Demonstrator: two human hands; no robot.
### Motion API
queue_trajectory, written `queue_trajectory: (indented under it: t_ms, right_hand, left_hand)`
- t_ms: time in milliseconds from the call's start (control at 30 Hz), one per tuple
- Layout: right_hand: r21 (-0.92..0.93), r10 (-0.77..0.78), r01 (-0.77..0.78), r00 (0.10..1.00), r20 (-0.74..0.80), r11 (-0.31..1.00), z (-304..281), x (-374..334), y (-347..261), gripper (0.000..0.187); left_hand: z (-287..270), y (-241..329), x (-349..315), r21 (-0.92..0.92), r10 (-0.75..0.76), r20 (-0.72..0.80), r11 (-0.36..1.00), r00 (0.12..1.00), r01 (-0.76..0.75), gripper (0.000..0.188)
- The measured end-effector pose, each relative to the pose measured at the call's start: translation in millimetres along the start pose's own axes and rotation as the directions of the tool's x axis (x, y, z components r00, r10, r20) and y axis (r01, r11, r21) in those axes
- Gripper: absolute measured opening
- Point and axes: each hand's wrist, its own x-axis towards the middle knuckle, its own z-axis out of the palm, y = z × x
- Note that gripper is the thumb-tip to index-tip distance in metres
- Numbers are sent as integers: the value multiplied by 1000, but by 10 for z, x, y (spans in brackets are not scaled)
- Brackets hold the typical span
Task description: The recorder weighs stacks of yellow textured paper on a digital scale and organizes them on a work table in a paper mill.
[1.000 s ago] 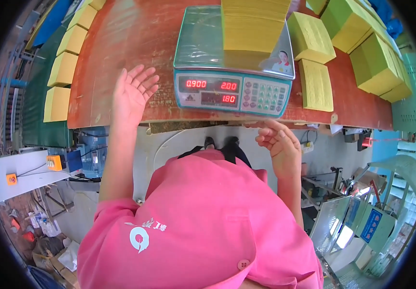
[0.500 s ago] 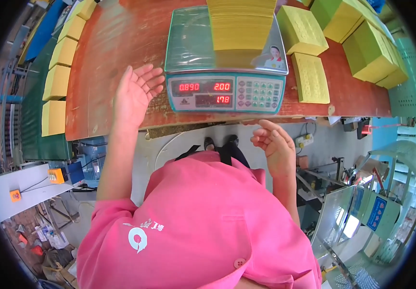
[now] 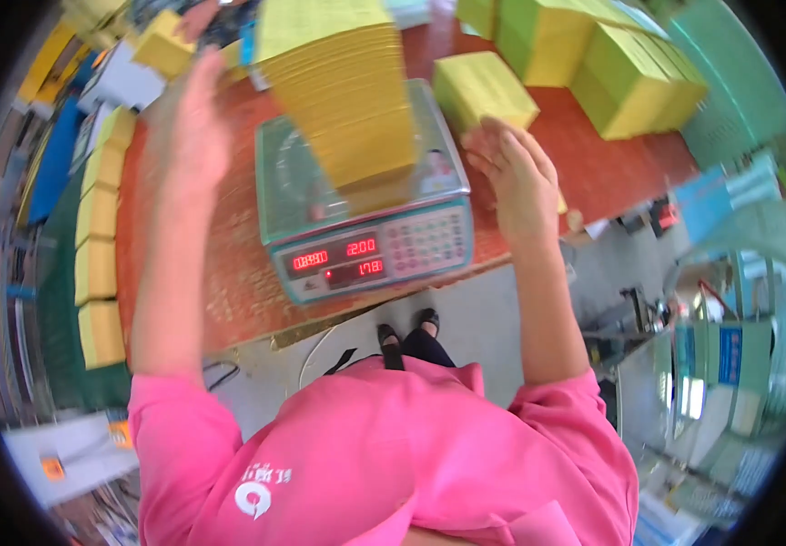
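Note:
A tall stack of yellow paper (image 3: 347,109) stands on the metal pan of a teal-framed digital scale (image 3: 272,196) with lit red digits. My left hand (image 3: 197,127) is raised to the left of the stack, apart from it; it is smeared by motion, but its outline is flat and stretched out. My right hand (image 3: 513,168) is right of the scale, fingers slightly bent and apart with nothing in them. Its fingertips overlap the near edge of a shorter yellow paper stack (image 3: 484,86); whether they touch cannot be told. Another small stack is mostly hidden behind that hand.
Larger yellow stacks (image 3: 634,82) stand at the right of the red worktable (image 3: 229,291). A row of yellow blocks (image 3: 97,268) lines its left edge. At the far left, another person's hand (image 3: 200,18) is by a yellow block (image 3: 165,45). Machinery stands at the right.
My view has turned and shifted, so the scale sits lower and tilted. Both hands have moved forward from the table's front edge, to either side of the paper stack.

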Motion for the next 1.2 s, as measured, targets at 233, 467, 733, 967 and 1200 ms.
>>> queue_trajectory:
  t_ms: [233, 467, 733, 967, 1200]
  right_hand:
    - [-268, -227, 139, 916, -332, 953, -1120, -97, -117, 22]
    - [17, 117, -124, 870, -479, 992, -1765, -805, 415, 19]
    - [116, 405, -388, 862, -306, 914, -2075, -920, 232, 19]
    - [-48, 585, -601, 791, -178, 798, -2627, -720, -36, 20]
    - [28, 575, -575, 814, -79, 818, -2564, -452, -213, 23]
  left_hand:
    - [902, 89, -1269, 184, 258, 407, 916, 876, -356, 22]
    - [2262, -1468, -1490, 299, 143, 708, 826, 691, -477, 19]
    - [2968, -2026, -1354, 596, 60, 695, 510, 716, -621, 32]
    - [3036, -1992, -1382, 626, 12, 665, 537, 747, -566, 18]
    - [3080, -1672, -1612, 587, 167, 704, 410, 690, -699, 10]
